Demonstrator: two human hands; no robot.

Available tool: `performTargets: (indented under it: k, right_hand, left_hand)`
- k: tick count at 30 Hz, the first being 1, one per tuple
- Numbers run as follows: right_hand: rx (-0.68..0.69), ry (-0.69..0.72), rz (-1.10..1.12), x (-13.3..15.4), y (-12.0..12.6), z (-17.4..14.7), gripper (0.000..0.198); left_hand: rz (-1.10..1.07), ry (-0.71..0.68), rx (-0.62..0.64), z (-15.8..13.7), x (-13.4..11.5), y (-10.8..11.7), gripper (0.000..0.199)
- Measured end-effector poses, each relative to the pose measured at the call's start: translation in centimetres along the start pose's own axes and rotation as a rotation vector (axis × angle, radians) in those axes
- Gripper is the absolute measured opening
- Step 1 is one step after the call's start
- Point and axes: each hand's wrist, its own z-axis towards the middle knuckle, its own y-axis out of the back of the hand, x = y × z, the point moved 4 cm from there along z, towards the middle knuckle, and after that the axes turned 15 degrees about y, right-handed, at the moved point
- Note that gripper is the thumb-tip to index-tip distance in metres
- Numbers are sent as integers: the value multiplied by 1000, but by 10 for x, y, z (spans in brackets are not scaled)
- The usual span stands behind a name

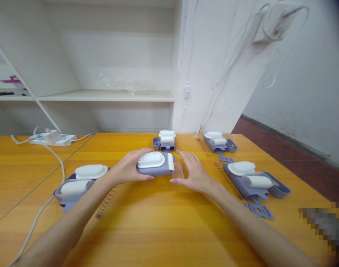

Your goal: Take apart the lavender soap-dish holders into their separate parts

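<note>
My left hand grips the left end of a grey-purple plastic holder just above the table. A white bristled brush sits on top of this holder, and a white roller stands at its right end. To the right, my right hand curves its thumb and fingers around a small clear plastic cover, which meets the roller end of the holder. Whether the cover is attached to the holder I cannot tell.
Similar grey-purple sets with white brushes and rollers lie at the left, back, back right and right. Coiled wires and flat grey plates lie near them. A power strip trails a white cable at left.
</note>
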Motion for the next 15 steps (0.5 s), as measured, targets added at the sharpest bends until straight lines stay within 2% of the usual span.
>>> performTargets:
  k: [2, 5, 8, 15]
  right_hand:
    - [31, 75, -66, 12, 10, 15, 85]
    - [154, 152, -217, 25, 20, 32, 63]
    - [213, 187, -342, 28, 25, 40, 55]
    - [41, 240, -232, 23, 31, 36, 54]
  left_hand:
    - [63, -31, 9, 1, -8, 3, 79]
    - [120, -53, 13, 2, -16, 6, 80]
    - [125, -78, 3, 4, -17, 7, 82]
    - [78, -110, -54, 5, -14, 5, 86]
